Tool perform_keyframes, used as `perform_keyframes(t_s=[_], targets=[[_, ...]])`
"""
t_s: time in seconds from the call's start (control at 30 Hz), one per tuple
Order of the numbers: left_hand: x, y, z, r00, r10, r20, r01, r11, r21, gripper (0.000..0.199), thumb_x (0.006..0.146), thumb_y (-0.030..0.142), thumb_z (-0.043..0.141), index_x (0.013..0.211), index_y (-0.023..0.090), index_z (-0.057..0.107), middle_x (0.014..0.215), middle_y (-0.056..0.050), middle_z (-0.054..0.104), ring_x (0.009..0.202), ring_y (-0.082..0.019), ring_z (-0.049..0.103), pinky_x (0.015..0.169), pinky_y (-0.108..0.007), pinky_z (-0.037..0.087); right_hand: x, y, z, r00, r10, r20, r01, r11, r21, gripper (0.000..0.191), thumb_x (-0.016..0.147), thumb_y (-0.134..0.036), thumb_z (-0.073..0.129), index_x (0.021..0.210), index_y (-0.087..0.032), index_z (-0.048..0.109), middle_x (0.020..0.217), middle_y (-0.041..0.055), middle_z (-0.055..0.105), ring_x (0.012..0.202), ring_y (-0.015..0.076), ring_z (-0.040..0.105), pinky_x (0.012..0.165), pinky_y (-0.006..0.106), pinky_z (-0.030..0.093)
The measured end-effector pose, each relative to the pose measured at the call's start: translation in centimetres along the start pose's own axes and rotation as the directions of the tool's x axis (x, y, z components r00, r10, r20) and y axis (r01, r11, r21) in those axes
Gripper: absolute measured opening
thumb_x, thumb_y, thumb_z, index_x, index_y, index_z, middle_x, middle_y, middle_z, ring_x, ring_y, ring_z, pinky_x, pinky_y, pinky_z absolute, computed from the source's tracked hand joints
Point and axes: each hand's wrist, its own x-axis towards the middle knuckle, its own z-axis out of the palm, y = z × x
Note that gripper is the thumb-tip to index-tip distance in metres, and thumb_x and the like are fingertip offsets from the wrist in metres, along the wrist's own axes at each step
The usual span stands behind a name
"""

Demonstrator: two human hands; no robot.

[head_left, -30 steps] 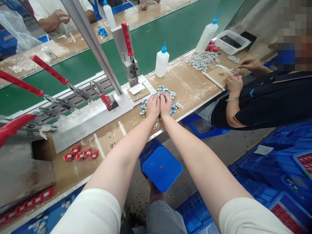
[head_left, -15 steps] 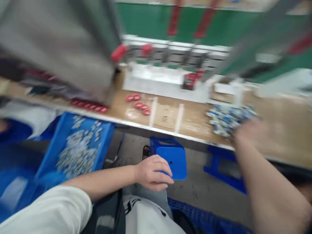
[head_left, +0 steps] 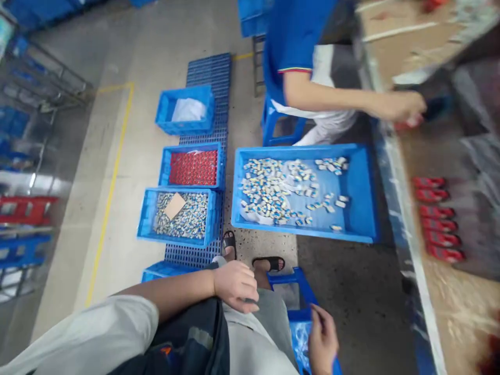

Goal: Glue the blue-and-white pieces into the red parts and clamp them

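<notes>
My left hand (head_left: 236, 286) hovers in front of my body above my lap, its fingers loosely curled; a small dark thing shows at the fingertips, too small to name. My right hand (head_left: 322, 338) is low at the bottom, beside a blue stool (head_left: 300, 312), with its fingers curled and their tips pointing up; whether anything is between them is hidden. Ahead of both hands stands a large blue tray (head_left: 304, 234) with many small white, blue and yellow pieces (head_left: 267, 187). Neither hand touches the tray.
At left, blue crates hold red pieces (head_left: 193, 167), small pieces (head_left: 187, 216) and a white bag (head_left: 188, 110). A co-worker's hand (head_left: 402, 107) works at the bench (head_left: 433, 302) on the right, where red items (head_left: 439, 224) lie in a row. My sandalled feet are below.
The view has swung left from the bench to the floor and crates. My right hand has left the pile of small pieces on the bench and is now low near the stool.
</notes>
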Motion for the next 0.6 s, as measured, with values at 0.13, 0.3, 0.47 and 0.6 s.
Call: perform_keyframes(t_s=[0.13, 0.3, 0.47, 0.6], targets=[[-10.4, -1.4, -2.3, 0.898, -0.390, -0.201, 0.390, 0.920, -0.044, 0.023, 0.102, 0.037, 0.060, 0.085, 0.024, 0.068, 0.074, -0.001, 0.071, 0.069, -0.015, 0.067, 0.067, -0.029, 0.051, 0.4, -4.7, 13.5, 0.757, -0.300, 0.581, 0.336, 0.941, 0.049, 0.025, 0.090, -0.052, 0.065, 0.089, -0.034, 0.082, 0.098, 0.0075, 0.082, 0.096, 0.0354, 0.080, 0.091, 0.055, 0.067], [-20.7, -2.5, -3.7, 0.525, -0.798, -0.294, 0.730, 0.601, -0.325, 0.028, 0.103, 0.035, 0.053, 0.084, 0.023, 0.070, 0.081, -0.004, 0.075, 0.077, -0.020, 0.072, 0.073, -0.030, 0.056, 1.0, -15.3, 30.5, 0.476, -0.331, 0.815, 0.443, 0.891, 0.103, 0.022, 0.094, -0.048, 0.061, 0.093, -0.039, 0.081, 0.101, 0.0020, 0.083, 0.101, 0.0313, 0.079, 0.099, 0.051, 0.063], [-26.4, -3.9, -1.2, 0.222, -0.928, -0.298, 0.781, 0.352, -0.516, 0.027, 0.099, 0.045, 0.054, 0.084, 0.029, 0.071, 0.082, -0.005, 0.076, 0.077, -0.027, 0.075, 0.072, -0.039, 0.061, 6.0, -22.6, 48.1, 0.528, -0.174, 0.831, 0.447, 0.889, -0.098, 0.024, 0.089, -0.037, 0.062, 0.099, -0.025, 0.079, 0.105, 0.0046, 0.084, 0.102, 0.0243, 0.078, 0.102, 0.039, 0.059], [-28.2, -5.0, 2.9, 0.094, -0.951, -0.295, 0.732, 0.267, -0.627, 0.024, 0.095, 0.048, 0.054, 0.085, 0.036, 0.072, 0.076, -0.005, 0.073, 0.069, -0.030, 0.075, 0.064, -0.046, 0.064, 14.6, -24.7, 60.9, 0.679, -0.105, 0.726, 0.433, 0.856, -0.281, 0.018, 0.087, -0.029, 0.062, 0.091, -0.019, 0.076, 0.097, 0.0083, 0.083, 0.106, 0.0245, 0.075, 0.103, 0.035, 0.055]])
